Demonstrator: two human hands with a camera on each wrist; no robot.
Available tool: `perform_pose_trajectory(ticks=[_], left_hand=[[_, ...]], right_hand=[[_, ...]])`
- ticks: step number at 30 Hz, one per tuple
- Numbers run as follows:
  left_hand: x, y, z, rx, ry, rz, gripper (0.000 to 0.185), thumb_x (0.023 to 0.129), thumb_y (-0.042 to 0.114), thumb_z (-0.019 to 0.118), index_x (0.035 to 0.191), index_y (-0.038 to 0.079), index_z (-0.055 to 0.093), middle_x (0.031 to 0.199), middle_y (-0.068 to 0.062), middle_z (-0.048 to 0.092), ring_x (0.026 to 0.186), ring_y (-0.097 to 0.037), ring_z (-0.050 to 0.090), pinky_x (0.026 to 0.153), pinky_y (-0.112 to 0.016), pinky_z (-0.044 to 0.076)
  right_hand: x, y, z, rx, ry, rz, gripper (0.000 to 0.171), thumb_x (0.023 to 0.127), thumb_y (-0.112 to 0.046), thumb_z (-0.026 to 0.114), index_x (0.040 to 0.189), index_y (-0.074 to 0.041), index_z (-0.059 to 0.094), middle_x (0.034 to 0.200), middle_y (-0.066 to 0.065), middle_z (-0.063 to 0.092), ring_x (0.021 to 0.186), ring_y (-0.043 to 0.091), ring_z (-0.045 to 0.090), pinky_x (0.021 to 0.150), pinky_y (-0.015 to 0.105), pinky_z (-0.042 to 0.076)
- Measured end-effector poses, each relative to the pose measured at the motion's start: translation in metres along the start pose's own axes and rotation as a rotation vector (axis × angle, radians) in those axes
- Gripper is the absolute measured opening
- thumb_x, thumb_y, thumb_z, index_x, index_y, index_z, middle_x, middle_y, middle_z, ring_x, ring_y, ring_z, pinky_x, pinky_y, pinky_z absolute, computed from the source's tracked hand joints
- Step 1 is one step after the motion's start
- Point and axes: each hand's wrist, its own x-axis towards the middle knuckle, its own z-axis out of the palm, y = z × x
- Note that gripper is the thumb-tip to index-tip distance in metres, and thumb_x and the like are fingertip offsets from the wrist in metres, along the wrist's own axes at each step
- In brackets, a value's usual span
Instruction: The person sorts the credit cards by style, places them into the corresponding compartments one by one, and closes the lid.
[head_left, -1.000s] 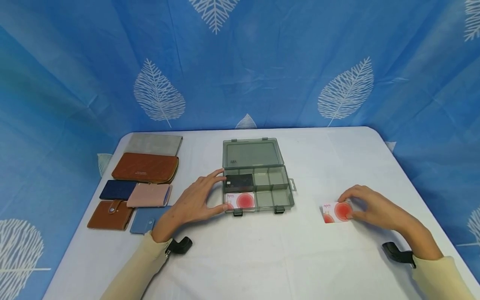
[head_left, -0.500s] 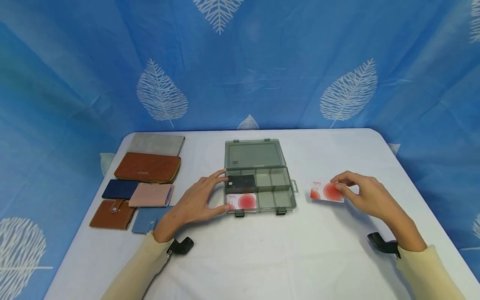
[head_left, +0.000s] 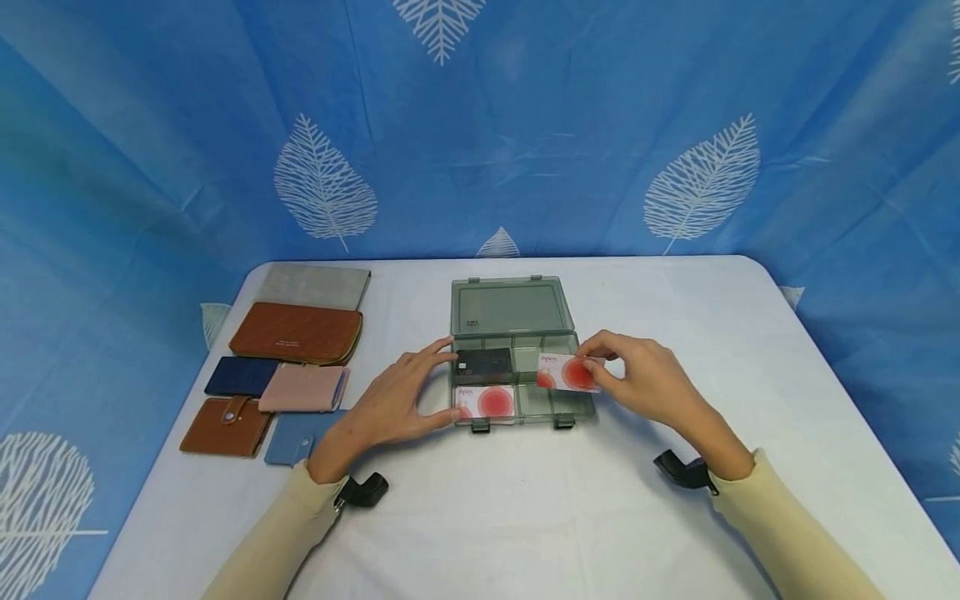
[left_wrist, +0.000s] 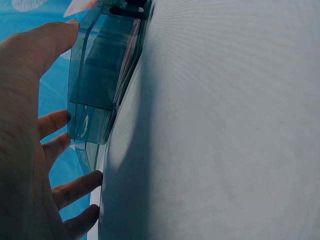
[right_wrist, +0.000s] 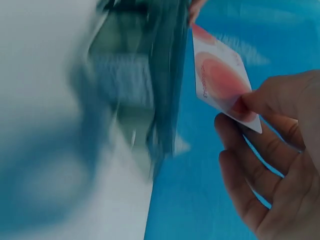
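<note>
My right hand pinches a white card with red circles between thumb and fingers. It holds the card over the right part of a translucent grey-green compartment box, whose lid is folded back. Tilted and clear of the box, the card shows beside it in the right wrist view. My left hand rests against the box's left side, thumb at the front corner and fingers spread toward the back. Inside on the left lie a black card and, in front of it, another white card with red circles.
Left of the box sit a grey wallet, a brown zip wallet, a navy one, a pink one, a brown snap wallet and a light blue one. A blue curtain hangs behind the table.
My right hand has lifted the white card with red circles off the table at right and carried it left over the box. My left hand stays at the box's side.
</note>
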Motion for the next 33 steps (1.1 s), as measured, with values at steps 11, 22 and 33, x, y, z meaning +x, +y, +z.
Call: perform_pose_trajectory(ticks=[11, 22, 33], left_hand=[[0.0, 0.001, -0.002, -0.004, 0.004, 0.004, 0.09, 0.091, 0.064, 0.076, 0.164, 0.022, 0.046, 0.178, 0.007, 0.027, 0.143, -0.033, 0.052, 0.103, -0.064, 0.051], [0.0, 0.001, -0.004, -0.01, 0.002, 0.013, 0.088, 0.091, 0.061, 0.077, 0.163, 0.021, 0.047, 0.177, 0.004, 0.028, 0.144, -0.034, 0.052, 0.102, -0.064, 0.052], [0.0, 0.001, -0.004, -0.015, -0.004, 0.004, 0.09, 0.092, 0.065, 0.075, 0.165, 0.023, 0.045, 0.178, 0.007, 0.026, 0.144, -0.033, 0.051, 0.103, -0.064, 0.051]], right_hand=[[0.024, -0.044, 0.039, 0.07, -0.089, -0.027, 0.014, 0.099, -0.013, 0.077, 0.111, -0.02, 0.079, 0.106, -0.004, 0.08, 0.09, 0.015, 0.074, 0.064, 0.033, 0.051], [0.029, -0.062, 0.067, 0.042, -0.137, -0.066, 0.017, 0.099, -0.015, 0.08, 0.113, -0.023, 0.079, 0.104, -0.007, 0.079, 0.094, 0.015, 0.072, 0.071, 0.032, 0.055], [0.024, -0.065, 0.082, -0.178, -0.073, -0.176, 0.022, 0.097, -0.019, 0.083, 0.118, -0.025, 0.083, 0.108, -0.001, 0.075, 0.089, 0.015, 0.071, 0.062, 0.029, 0.055]])
